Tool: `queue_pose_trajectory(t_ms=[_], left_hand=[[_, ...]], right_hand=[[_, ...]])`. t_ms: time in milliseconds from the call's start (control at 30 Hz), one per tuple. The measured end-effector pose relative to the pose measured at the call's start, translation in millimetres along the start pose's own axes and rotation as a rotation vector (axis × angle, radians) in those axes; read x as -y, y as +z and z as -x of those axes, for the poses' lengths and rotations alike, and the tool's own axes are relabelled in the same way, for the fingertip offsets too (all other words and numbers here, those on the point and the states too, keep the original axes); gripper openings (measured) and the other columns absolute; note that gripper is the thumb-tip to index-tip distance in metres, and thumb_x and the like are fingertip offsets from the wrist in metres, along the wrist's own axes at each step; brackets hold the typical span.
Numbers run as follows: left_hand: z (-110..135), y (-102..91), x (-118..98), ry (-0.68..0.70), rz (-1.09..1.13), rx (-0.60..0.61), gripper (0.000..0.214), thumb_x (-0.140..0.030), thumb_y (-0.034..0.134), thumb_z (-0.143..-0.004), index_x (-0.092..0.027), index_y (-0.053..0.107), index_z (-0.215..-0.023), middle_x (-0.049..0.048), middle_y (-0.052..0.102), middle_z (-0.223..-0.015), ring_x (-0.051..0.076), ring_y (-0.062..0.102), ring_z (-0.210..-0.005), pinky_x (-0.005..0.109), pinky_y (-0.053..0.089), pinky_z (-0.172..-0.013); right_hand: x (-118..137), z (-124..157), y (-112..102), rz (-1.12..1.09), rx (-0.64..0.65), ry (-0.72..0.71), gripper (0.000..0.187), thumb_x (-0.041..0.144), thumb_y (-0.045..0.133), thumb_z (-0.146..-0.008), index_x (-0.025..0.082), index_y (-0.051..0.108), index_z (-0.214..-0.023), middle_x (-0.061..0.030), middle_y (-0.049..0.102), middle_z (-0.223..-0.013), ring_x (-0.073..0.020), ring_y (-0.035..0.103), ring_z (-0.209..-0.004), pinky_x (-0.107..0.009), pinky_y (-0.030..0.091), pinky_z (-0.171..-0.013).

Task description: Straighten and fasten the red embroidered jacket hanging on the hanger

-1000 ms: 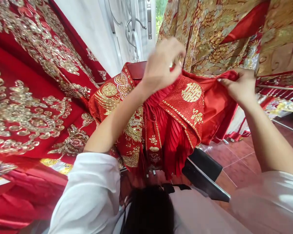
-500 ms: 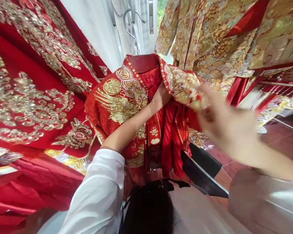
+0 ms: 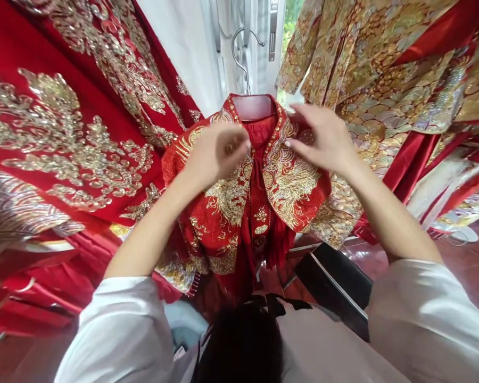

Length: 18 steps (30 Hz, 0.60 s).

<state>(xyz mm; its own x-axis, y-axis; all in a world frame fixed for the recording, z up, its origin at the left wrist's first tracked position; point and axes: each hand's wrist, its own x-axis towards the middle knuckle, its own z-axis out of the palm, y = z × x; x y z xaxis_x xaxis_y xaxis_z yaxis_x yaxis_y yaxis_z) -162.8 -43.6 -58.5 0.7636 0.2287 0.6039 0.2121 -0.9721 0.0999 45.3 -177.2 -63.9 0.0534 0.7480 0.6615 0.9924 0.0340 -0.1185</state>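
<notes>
A red jacket [image 3: 219, 234] with gold embroidery hangs in front of me on a hanger [image 3: 259, 106] with a metal hook. My left hand [image 3: 215, 151], a little blurred, is over the jacket's left shoulder near the collar. Its thumb and fingers curve with a gap between them and nothing held. At the shoulder on the other side, my right hand [image 3: 327, 135] has its thumb and fingers spread, close to the collar edge. Whether either hand touches the cloth I cannot tell. Red pleated fabric [image 3: 263, 130] shows inside the jacket's front opening.
A red garment with gold beading [image 3: 83, 133] hangs at the left. Gold patterned garments [image 3: 383, 80] hang at the right. Below the jacket on the right stands a black box-like object [image 3: 335, 282]. A white door frame [image 3: 273, 48] rises behind the hook.
My left hand has come out of the jacket's front opening to its left shoulder. My right hand has let go of the lifted right front, which now hangs down, and has moved in near the collar.
</notes>
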Motion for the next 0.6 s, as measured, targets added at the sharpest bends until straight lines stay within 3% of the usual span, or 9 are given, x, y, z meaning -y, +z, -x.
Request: queue_pose_trajectory(t_ms=[33, 67, 167, 233, 333, 400, 467, 600], left_hand=[[-9, -6.5, 7, -0.074, -0.064, -0.135, 0.030, -0.038, 0.041, -0.090, -0.022, 0.065, -0.099, 0.0067, 0.067, -0.103, 0.024, 0.056, -0.096, 0.039, 0.043, -0.090], [-17, -10.5, 13, -0.150, -0.124, -0.193, 0.033, -0.043, 0.043, -0.088, -0.021, 0.063, -0.102, 0.0086, 0.064, -0.107, 0.027, 0.052, -0.101, 0.042, 0.039, -0.094], [-37, -12.6, 32, -0.304, -0.164, -0.031, 0.040, -0.053, 0.042, -0.087, -0.017, 0.061, -0.088, 0.0097, 0.061, -0.092, 0.025, 0.048, -0.087, 0.042, 0.039, -0.086], [-43, -12.2, 41, -0.299, -0.098, 0.028, 0.039, -0.048, 0.038, -0.089, -0.020, 0.049, -0.063, 0.0031, 0.049, -0.068, 0.016, 0.038, -0.070, 0.034, 0.038, -0.076], [-45, -14.7, 48, -0.259, 0.001, -0.123, 0.044, -0.040, 0.037, -0.090, -0.023, 0.023, -0.052, -0.0010, 0.025, -0.060, 0.012, 0.024, -0.065, 0.029, 0.035, -0.069], [-43, -16.8, 51, -0.270, 0.064, -0.222, 0.046, -0.041, 0.038, -0.090, -0.023, 0.021, -0.052, -0.0010, 0.020, -0.059, 0.012, 0.021, -0.065, 0.028, 0.035, -0.067], [-39, -17.5, 55, -0.276, 0.123, -0.243, 0.048, -0.044, 0.040, -0.089, -0.022, 0.022, -0.051, -0.0008, 0.020, -0.056, 0.013, 0.021, -0.064, 0.028, 0.034, -0.066], [-29, -16.0, 67, -0.267, 0.194, -0.116, 0.054, -0.055, 0.043, -0.087, -0.022, 0.028, -0.047, -0.0018, 0.022, -0.048, 0.012, 0.020, -0.060, 0.030, 0.035, -0.064]], right_hand=[[-10, -17, 0, 0.003, 0.020, -0.043, 0.065, 0.039, 0.062, -0.080, 0.023, 0.043, -0.140, -0.0099, 0.055, -0.129, -0.0303, 0.050, -0.120, -0.043, 0.040, -0.100], [-20, -30, 3, -0.016, 0.053, -0.082, 0.066, 0.037, 0.064, -0.080, 0.023, 0.042, -0.140, -0.0091, 0.054, -0.130, -0.0276, 0.048, -0.121, -0.040, 0.039, -0.102], [-38, -53, 13, -0.095, 0.126, -0.096, 0.041, 0.029, 0.055, -0.088, 0.019, 0.051, -0.128, -0.0042, 0.061, -0.109, -0.0163, 0.053, -0.100, -0.030, 0.037, -0.099], [-41, -61, 14, -0.133, 0.103, -0.033, 0.015, 0.023, 0.050, -0.092, 0.016, 0.061, -0.099, 0.0024, 0.056, -0.080, -0.0090, 0.046, -0.077, -0.023, 0.037, -0.091], [-37, -72, 7, -0.317, 0.067, 0.017, 0.027, 0.022, 0.051, -0.093, 0.014, 0.050, -0.068, 0.0069, 0.035, -0.062, -0.0043, 0.031, -0.064, -0.014, 0.033, -0.074], [-33, -83, 3, -0.523, 0.099, 0.022, 0.028, 0.026, 0.051, -0.094, 0.013, 0.049, -0.068, 0.0080, 0.038, -0.062, -0.0026, 0.032, -0.063, -0.013, 0.032, -0.067], [-33, -90, 1, -0.668, 0.167, 0.063, 0.026, 0.030, 0.051, -0.093, 0.013, 0.053, -0.075, 0.0087, 0.047, -0.065, -0.0017, 0.039, -0.063, -0.013, 0.034, -0.064], [-57, -78, -2, -0.691, 0.329, 0.129, 0.029, 0.039, 0.055, -0.088, 0.011, 0.059, -0.080, 0.0065, 0.060, -0.073, -0.0018, 0.049, -0.066, -0.016, 0.041, -0.069]])
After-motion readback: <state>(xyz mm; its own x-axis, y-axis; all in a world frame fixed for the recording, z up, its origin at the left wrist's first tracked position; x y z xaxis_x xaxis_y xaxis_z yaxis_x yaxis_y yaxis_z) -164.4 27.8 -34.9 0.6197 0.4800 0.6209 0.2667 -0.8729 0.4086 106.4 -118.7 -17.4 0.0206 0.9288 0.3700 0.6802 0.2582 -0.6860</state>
